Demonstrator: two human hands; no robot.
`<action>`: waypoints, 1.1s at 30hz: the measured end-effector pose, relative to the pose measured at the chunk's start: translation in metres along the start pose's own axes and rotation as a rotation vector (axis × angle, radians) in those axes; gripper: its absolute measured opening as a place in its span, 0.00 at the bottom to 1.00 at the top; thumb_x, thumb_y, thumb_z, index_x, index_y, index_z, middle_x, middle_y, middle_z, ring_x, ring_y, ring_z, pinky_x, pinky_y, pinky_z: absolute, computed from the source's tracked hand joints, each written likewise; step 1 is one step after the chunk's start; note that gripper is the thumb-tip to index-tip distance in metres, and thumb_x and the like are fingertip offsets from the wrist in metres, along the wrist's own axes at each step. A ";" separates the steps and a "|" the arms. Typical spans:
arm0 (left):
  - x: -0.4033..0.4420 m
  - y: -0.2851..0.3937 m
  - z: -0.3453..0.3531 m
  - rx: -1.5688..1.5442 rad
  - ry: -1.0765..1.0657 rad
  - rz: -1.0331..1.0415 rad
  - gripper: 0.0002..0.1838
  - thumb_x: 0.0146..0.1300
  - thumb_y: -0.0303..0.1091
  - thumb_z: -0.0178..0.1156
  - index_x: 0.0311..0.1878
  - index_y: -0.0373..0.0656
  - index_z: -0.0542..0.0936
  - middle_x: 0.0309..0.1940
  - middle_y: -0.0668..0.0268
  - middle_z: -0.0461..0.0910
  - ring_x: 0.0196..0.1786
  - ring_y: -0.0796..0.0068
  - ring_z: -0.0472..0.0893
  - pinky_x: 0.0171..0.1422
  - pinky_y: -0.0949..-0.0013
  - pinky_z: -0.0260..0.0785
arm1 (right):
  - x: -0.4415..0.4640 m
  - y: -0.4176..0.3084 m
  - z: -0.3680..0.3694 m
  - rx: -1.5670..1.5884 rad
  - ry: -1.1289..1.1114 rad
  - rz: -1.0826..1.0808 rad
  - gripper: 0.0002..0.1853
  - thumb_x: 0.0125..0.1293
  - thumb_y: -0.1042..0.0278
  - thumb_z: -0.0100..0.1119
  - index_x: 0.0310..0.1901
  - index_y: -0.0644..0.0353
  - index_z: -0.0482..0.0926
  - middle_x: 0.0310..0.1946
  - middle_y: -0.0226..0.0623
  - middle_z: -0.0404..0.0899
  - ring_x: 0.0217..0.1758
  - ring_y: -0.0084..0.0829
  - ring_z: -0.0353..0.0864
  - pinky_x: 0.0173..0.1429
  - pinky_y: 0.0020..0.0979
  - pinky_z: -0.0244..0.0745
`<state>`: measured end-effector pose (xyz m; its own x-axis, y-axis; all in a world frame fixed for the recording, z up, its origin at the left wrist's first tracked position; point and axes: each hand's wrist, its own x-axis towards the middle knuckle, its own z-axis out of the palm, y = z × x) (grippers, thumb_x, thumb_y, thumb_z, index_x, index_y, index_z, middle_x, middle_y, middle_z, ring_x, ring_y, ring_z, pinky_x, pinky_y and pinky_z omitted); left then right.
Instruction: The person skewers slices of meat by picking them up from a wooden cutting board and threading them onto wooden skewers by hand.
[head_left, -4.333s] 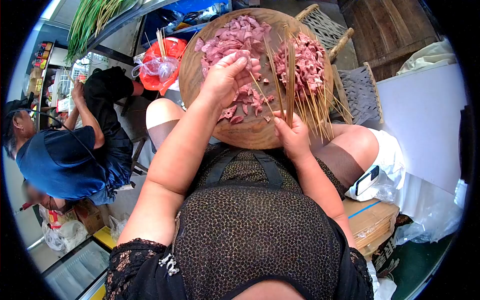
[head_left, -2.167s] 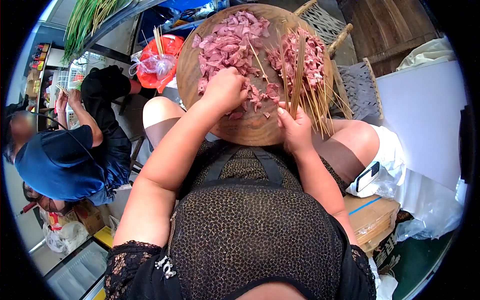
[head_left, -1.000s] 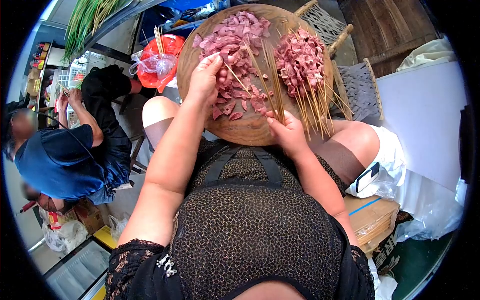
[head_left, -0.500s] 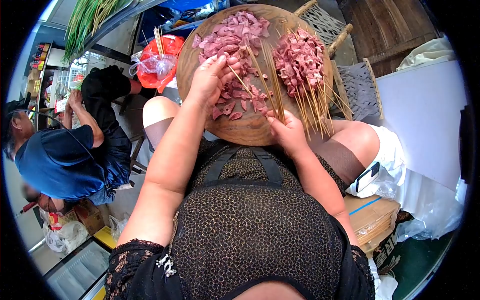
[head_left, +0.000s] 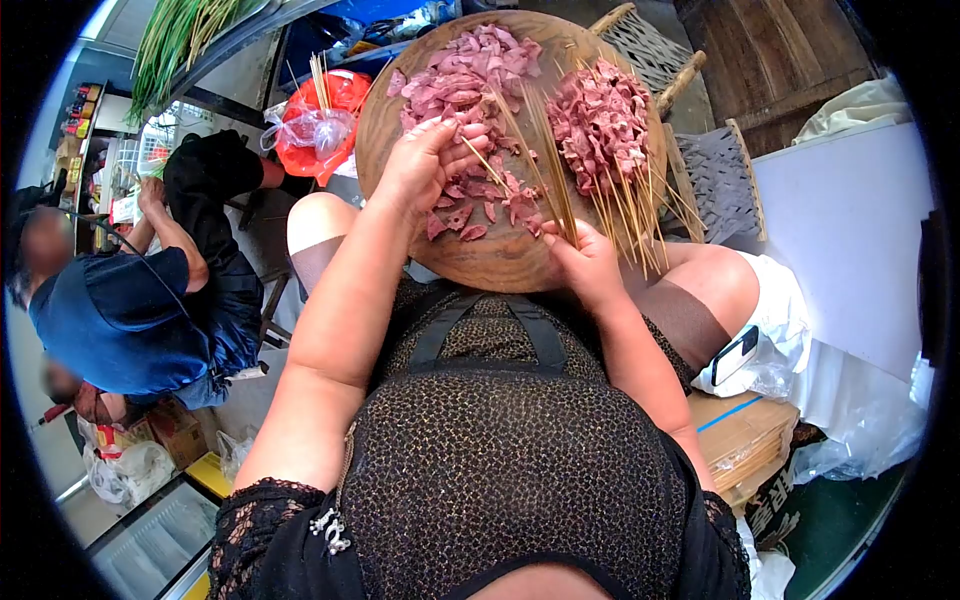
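My left hand (head_left: 425, 165) is above the near left of a round wooden board (head_left: 480, 265), thumb and fingers closed on a thin bamboo skewer (head_left: 484, 160). The skewer slants down to the right, over the meat slices; whether a slice is on it I cannot tell. Gripped by my right hand (head_left: 582, 258) at the board's near edge is a bundle of bamboo skewers (head_left: 552, 165), fanning up and away. Loose pink-red meat slices (head_left: 480, 60) spread from the far side to below my left hand. At the right lies a pile of meat threaded on skewers (head_left: 602, 115), bare ends pointing toward me.
Left of the board is a red plastic bag (head_left: 345, 95) with skewers standing in it. A person in a dark blue shirt (head_left: 130, 310) sits farther left. Woven stools (head_left: 715, 180) are at the right. A phone (head_left: 735, 356) lies by my right thigh, above stacked cardboard (head_left: 745, 430).
My right hand and its skewer bundle have shifted slightly to the right. My left hand has dipped a little, still pinching the single skewer. The meat looks the same.
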<state>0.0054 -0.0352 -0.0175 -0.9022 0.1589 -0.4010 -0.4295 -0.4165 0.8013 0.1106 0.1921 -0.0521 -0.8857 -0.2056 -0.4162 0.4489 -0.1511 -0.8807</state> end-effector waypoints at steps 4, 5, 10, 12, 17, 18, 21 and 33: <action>-0.003 -0.004 0.009 -0.065 0.023 0.019 0.12 0.67 0.34 0.45 0.48 0.38 0.69 0.47 0.54 0.76 0.50 0.62 0.77 0.52 0.63 0.73 | 0.000 0.008 0.007 0.011 0.046 -0.060 0.08 0.61 0.70 0.56 0.41 0.61 0.76 0.21 0.19 0.68 0.22 0.12 0.64 0.26 0.17 0.60; -0.003 -0.006 0.009 -0.086 0.011 0.013 0.12 0.67 0.35 0.45 0.48 0.39 0.70 0.47 0.54 0.76 0.50 0.62 0.77 0.52 0.62 0.73 | 0.000 0.010 0.008 0.007 0.050 -0.082 0.08 0.61 0.71 0.56 0.41 0.61 0.76 0.21 0.19 0.68 0.22 0.12 0.63 0.26 0.17 0.60; -0.006 -0.008 0.014 -0.079 -0.018 -0.016 0.12 0.67 0.36 0.46 0.47 0.39 0.70 0.47 0.55 0.76 0.49 0.62 0.77 0.53 0.61 0.72 | 0.001 0.006 0.004 0.037 0.036 -0.057 0.07 0.61 0.71 0.55 0.41 0.61 0.76 0.22 0.19 0.68 0.22 0.12 0.63 0.27 0.17 0.60; -0.006 -0.009 0.015 -0.002 -0.052 -0.018 0.12 0.66 0.36 0.48 0.47 0.40 0.70 0.46 0.56 0.76 0.49 0.63 0.78 0.53 0.61 0.71 | 0.001 0.008 0.004 0.030 0.040 -0.075 0.07 0.62 0.71 0.55 0.41 0.61 0.76 0.22 0.19 0.68 0.22 0.12 0.63 0.27 0.17 0.60; -0.013 -0.025 0.032 0.067 -0.115 -0.074 0.13 0.65 0.38 0.51 0.48 0.41 0.71 0.42 0.59 0.78 0.46 0.66 0.79 0.50 0.65 0.73 | 0.005 0.006 0.005 0.026 0.064 -0.131 0.07 0.62 0.71 0.55 0.40 0.61 0.76 0.22 0.20 0.69 0.23 0.12 0.63 0.27 0.16 0.60; -0.015 -0.029 0.034 0.091 -0.128 -0.104 0.13 0.66 0.38 0.50 0.48 0.41 0.71 0.42 0.59 0.78 0.45 0.66 0.79 0.49 0.65 0.73 | 0.006 0.004 0.004 0.037 0.069 -0.130 0.07 0.62 0.71 0.55 0.40 0.62 0.76 0.22 0.20 0.69 0.23 0.12 0.64 0.27 0.16 0.60; -0.012 -0.037 0.029 0.135 -0.154 -0.171 0.14 0.67 0.40 0.49 0.49 0.40 0.71 0.42 0.61 0.78 0.42 0.68 0.80 0.48 0.68 0.73 | 0.008 0.005 0.001 0.115 0.058 -0.128 0.07 0.62 0.72 0.54 0.41 0.61 0.75 0.22 0.21 0.69 0.23 0.12 0.64 0.27 0.16 0.60; -0.005 -0.027 0.001 1.367 -0.042 0.702 0.11 0.53 0.27 0.60 0.42 0.44 0.79 0.35 0.62 0.78 0.39 0.68 0.78 0.45 0.71 0.70 | 0.008 0.001 -0.005 0.278 0.155 -0.196 0.09 0.63 0.74 0.52 0.44 0.63 0.72 0.23 0.24 0.69 0.23 0.15 0.66 0.27 0.16 0.60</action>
<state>0.0220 -0.0235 -0.0369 -0.9223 0.3224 0.2131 0.3834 0.6944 0.6090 0.1034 0.1951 -0.0570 -0.9559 -0.0011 -0.2937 0.2649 -0.4345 -0.8608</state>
